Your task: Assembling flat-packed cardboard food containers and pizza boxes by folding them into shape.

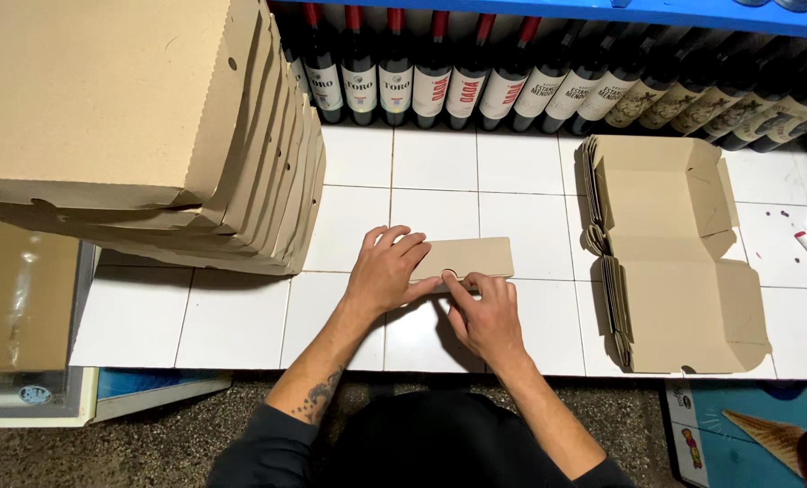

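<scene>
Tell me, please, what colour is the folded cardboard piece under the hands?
Plain light brown, unprinted; the cardboard piece shows best in the head view.

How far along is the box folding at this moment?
Done: a tall stack of folded boxes stands at the left. In hand: the left hand presses a small folded cardboard piece flat on the white tiled counter while the right hand pinches its lower edge. Left: a pile of unfolded box blanks at the right.

1. A folded cardboard piece (465,258) lies at the middle of the bench (521,194), under both hands.
2. The left hand (387,267) rests on its left end; the right hand (486,312) touches its near edge.
3. A stack of closed boxes (150,136) stands to the left.
4. A pile of opened box blanks (674,253) lies to the right.
5. A row of bottles (548,86) lies behind, along the bench's far edge.
</scene>
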